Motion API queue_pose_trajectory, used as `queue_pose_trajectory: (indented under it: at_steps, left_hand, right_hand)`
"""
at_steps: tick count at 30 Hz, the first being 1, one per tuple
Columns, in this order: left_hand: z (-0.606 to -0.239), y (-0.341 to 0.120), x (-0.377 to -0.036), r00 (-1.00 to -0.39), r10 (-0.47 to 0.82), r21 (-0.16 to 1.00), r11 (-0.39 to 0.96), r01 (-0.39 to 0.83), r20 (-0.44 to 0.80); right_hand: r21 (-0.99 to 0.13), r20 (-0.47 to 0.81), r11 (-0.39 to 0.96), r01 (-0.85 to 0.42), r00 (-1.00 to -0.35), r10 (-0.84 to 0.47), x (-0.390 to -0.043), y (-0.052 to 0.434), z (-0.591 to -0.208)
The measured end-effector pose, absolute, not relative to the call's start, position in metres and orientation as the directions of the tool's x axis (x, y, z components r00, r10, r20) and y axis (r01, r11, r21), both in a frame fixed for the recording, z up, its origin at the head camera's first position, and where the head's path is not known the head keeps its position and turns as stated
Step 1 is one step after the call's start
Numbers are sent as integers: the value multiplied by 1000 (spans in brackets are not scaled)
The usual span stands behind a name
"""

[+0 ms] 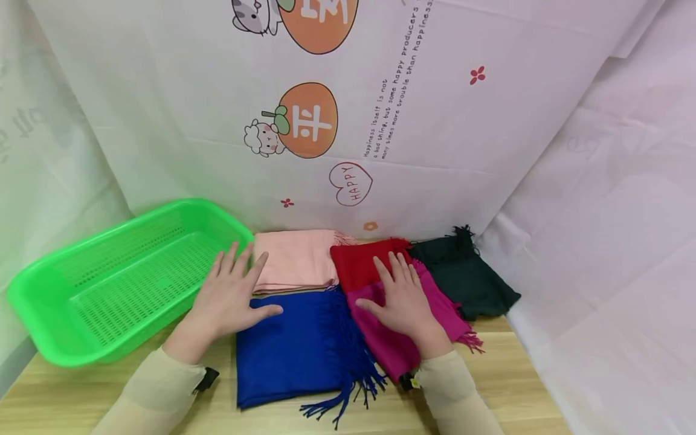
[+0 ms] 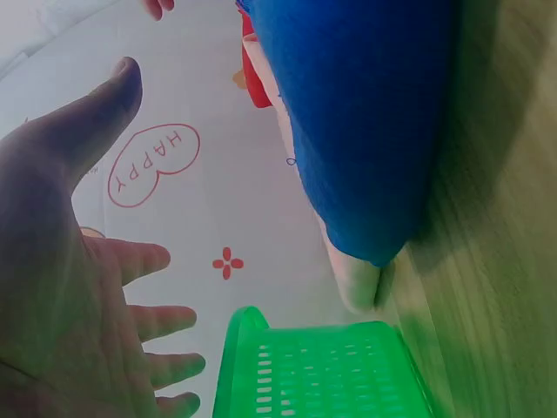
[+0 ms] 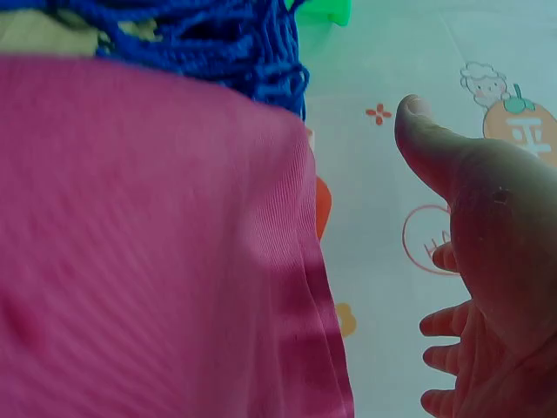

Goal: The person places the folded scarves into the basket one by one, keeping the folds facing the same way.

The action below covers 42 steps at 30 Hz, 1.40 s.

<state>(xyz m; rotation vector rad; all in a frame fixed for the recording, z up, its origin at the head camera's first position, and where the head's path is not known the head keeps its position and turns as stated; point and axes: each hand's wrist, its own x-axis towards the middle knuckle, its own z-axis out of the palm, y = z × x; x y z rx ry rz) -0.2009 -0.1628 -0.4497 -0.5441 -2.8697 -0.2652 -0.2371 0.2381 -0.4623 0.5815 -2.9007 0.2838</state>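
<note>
Head view is showing the left hand (image 1: 231,296) hovering with fingers spread and straight over the upper left corner of the folded blue scarf (image 1: 296,347), its fingertips reaching across the near edge of the pink scarf (image 1: 296,260); whether the palm is touching cloth I cannot tell. The blue scarf is lying at lower centre of the frame on the wooden table (image 1: 522,386), its fringe trailing toward the lower edge.

The right hand (image 1: 405,299) is also spreading flat, fingers apart and gripping nothing, over the magenta scarf (image 1: 388,341), which is sitting just right of the blue one and touching it. Its fingertips are reaching the red scarf (image 1: 356,263) lying behind the magenta one. A dark green scarf (image 1: 470,281) is resting to the right of both, at centre right.

Left wrist view is showing the open palm (image 2: 52,287) at the left of the frame, well apart from the blue scarf (image 2: 365,131) at upper centre, with the green basket (image 2: 322,370) at the bottom edge. Right wrist view is showing the magenta scarf (image 3: 148,244) filling the left of the frame and the relaxed hand (image 3: 487,279) lifted beside it at right.

A green plastic basket (image 1: 49,308) is sitting at the left in the head view, just beside the left hand. Printed white cloth (image 1: 489,151) is hanging behind everything.
</note>
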Motion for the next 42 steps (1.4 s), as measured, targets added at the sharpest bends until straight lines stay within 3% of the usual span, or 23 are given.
queue_pose_trajectory:
  at_steps: [12, 23, 42]
  left_hand:
    - [-444, -189, -187, -914, 313, 126, 927, 353, 257]
    - [-443, -211, -174, -914, 275, 125, 938, 323, 298]
    - [-439, -236, -152, -916, 221, 114, 955, 273, 335]
  right_hand:
    - [-139, 179, 885, -444, -890, -419, -234, 219, -465]
    - [-25, 151, 828, -560, -821, -551, -242, 193, -452]
    - [-5, 127, 751, -660, -745, -654, -259, 138, -443]
